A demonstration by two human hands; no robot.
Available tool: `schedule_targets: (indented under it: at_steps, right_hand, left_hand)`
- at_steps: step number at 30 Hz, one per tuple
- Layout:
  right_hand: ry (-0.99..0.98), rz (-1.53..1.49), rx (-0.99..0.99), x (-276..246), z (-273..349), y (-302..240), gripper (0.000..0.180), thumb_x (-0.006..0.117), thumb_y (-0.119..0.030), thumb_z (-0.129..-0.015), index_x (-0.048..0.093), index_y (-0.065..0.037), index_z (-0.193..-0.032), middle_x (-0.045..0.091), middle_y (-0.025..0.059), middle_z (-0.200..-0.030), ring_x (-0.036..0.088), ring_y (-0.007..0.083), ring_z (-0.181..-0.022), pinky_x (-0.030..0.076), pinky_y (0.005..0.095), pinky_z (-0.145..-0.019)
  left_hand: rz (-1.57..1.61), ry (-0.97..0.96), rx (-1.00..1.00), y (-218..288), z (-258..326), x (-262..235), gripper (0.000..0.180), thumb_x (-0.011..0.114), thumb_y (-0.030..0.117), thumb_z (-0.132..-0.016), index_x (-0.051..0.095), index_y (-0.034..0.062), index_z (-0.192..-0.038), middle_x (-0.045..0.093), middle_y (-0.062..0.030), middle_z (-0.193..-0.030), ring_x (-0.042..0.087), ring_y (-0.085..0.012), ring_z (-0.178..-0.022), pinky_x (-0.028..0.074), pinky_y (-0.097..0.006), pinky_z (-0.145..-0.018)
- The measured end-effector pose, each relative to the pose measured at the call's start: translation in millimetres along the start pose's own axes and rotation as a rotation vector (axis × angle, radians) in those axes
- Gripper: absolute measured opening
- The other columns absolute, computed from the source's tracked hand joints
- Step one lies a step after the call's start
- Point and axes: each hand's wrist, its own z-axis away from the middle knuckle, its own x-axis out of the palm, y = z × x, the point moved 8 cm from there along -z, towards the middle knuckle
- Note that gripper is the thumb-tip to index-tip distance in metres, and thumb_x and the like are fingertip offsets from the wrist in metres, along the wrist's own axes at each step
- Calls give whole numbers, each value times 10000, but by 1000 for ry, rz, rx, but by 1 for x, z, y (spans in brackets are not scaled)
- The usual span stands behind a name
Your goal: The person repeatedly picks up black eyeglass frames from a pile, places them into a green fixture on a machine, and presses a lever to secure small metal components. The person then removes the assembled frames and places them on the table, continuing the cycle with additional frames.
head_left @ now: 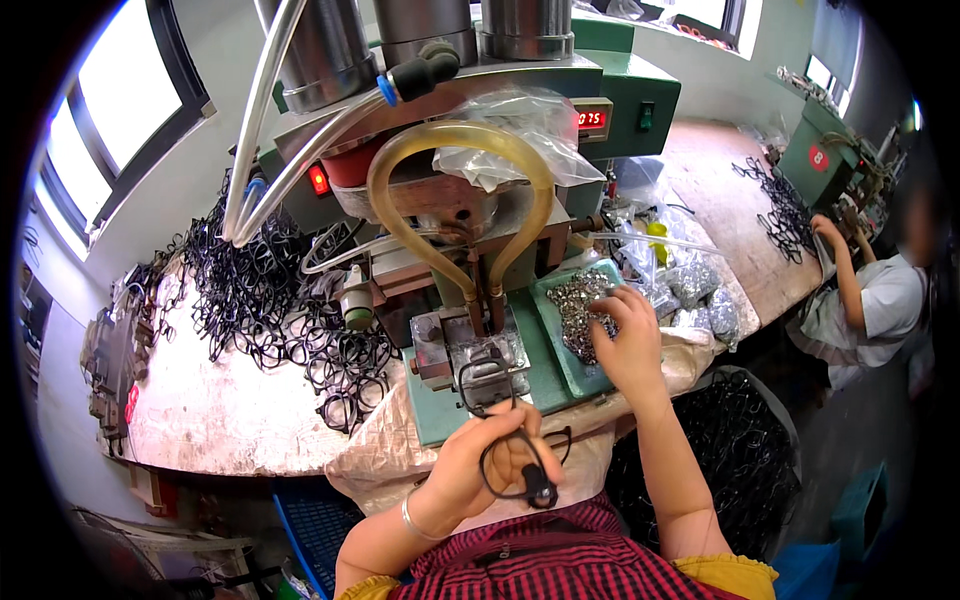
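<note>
My left hand (490,462) grips a black glasses frame (495,420) by its lower rim, with the upper part resting against the metal fixture (470,350) of the green press machine (520,120). My right hand (628,340) reaches into a green tray (575,375) and touches a heap of small silver metal parts (580,305). Its fingers are bent over the pile; whether they pinch a part is hidden.
A big pile of black glasses frames (270,300) lies on the worn table to the left. Clear bags of metal parts (700,290) sit right of the tray. A dark bin of frames (740,450) stands lower right. Another person (870,300) works at a second machine, far right.
</note>
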Motion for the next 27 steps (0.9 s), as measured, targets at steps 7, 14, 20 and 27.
schedule_targets:
  at_steps: [7,14,20,27]
  right_hand:
    - [119,30,-58,13,3,11,108,755,-129,-738,709,-85,-826,655,150,-1020,604,348,-1064,491,450,-901]
    - [9,341,-134,68,-39,-15,101,715,-152,-717,706,-104,-806,627,81,-916,602,315,-974,525,438,-721]
    - [256,-697,435,0,45,64,84,674,-82,-891,668,-39,-962,690,68,-923,648,175,-866,505,307,-781]
    - [296,-1038,498,50,18,67,162,648,-54,-930,695,-12,-1080,692,32,-982,633,118,-904,485,241,-847]
  left_hand:
    - [64,-61,78,2,-11,-7,201,387,232,-1045,478,54,-1033,676,-343,-877,686,-294,-653,562,-340,-605]
    - [-86,-52,79,0,8,-29,338,429,298,-1054,532,-13,-1136,689,-257,-908,701,-302,-786,577,-309,-666]
    - [-604,794,598,28,159,-140,189,555,166,-1013,535,10,-1119,700,-156,-901,682,-215,-782,542,-309,-666]
    - [-931,990,1207,157,179,-134,77,601,54,-968,586,-6,-1016,679,-91,-876,643,-154,-750,513,-272,-677]
